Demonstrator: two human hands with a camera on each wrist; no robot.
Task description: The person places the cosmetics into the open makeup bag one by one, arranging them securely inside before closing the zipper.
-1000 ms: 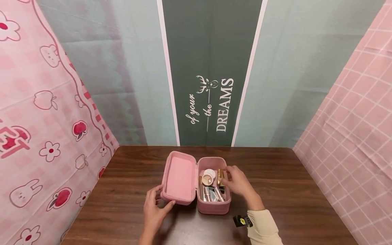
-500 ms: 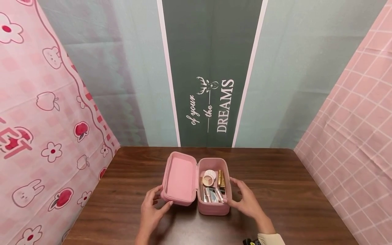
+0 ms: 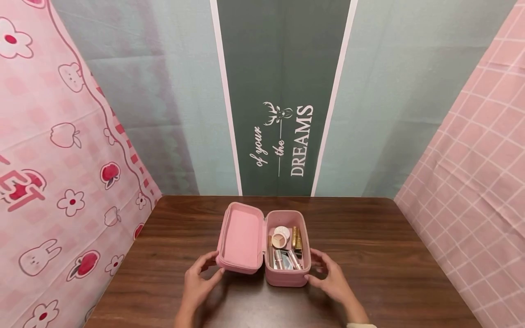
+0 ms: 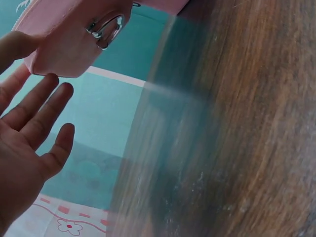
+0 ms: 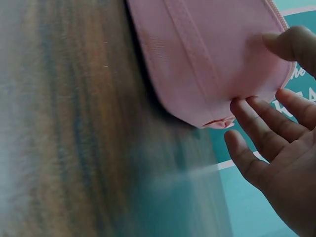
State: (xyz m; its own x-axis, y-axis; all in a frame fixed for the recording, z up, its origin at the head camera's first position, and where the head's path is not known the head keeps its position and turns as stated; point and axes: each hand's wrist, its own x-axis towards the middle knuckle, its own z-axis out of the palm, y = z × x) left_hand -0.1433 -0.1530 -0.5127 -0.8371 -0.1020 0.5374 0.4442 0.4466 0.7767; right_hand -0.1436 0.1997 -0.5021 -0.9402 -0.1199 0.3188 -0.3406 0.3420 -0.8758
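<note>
A pink makeup case [image 3: 285, 279] stands unzipped on the table, its lid [image 3: 244, 234] swung out to the left. My left hand [image 3: 198, 279] holds the lid's near left corner between thumb and fingers. A silver ring [image 4: 109, 30] shows on the lid's side in the left wrist view. My right hand [image 3: 334, 279] touches the case's near right corner, thumb in front and relaxed fingers spread along the side. Inside lie a round powder compact [image 3: 279, 239], a gold tube [image 3: 295, 237] and two silvery lipstick tubes, one left [image 3: 279, 258] and one right [image 3: 294, 259].
The case rests on a dark wood table [image 3: 369, 246]. A grey-green printed cloth [image 3: 283, 54] hangs behind it. Pink patterned cloths border the left [image 3: 94, 182] and right [image 3: 471, 173] sides.
My right hand has come out of the case from beside the gold tube and moved down to the near right corner. My left hand has shifted slightly left, still at the lid.
</note>
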